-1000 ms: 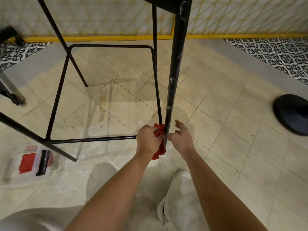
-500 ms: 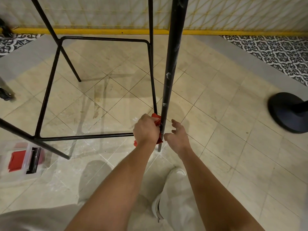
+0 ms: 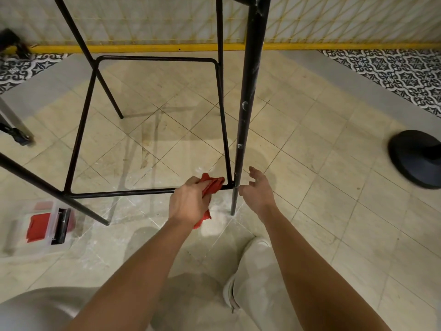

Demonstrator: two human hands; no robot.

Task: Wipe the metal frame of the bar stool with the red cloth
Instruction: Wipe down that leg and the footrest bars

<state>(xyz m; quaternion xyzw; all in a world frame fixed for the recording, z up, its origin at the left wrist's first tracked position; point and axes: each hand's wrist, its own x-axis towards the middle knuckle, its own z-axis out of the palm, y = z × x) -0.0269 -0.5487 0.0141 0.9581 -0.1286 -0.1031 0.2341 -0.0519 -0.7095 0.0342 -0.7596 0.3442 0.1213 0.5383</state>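
Beige floor tiles (image 3: 310, 144) run diagonally, with brownish streaks (image 3: 145, 149) near the middle and pale dust toward the near edge. A clear plastic box (image 3: 16, 235) sits on the floor at the near left, holding something red (image 3: 38, 225) beside a black strip (image 3: 62, 225). A black round base (image 3: 416, 158) rests at the right edge. Black-and-white patterned tiles (image 3: 393, 70) fill the far right corner and the far left. A yellow strip (image 3: 143, 47) runs along the foot of the pale wall (image 3: 143, 17)

Left hand (image 3: 188, 201) curls tight round the red cloth (image 3: 212, 184) — right hand (image 3: 257, 190) beside it, fingers loosely spread.
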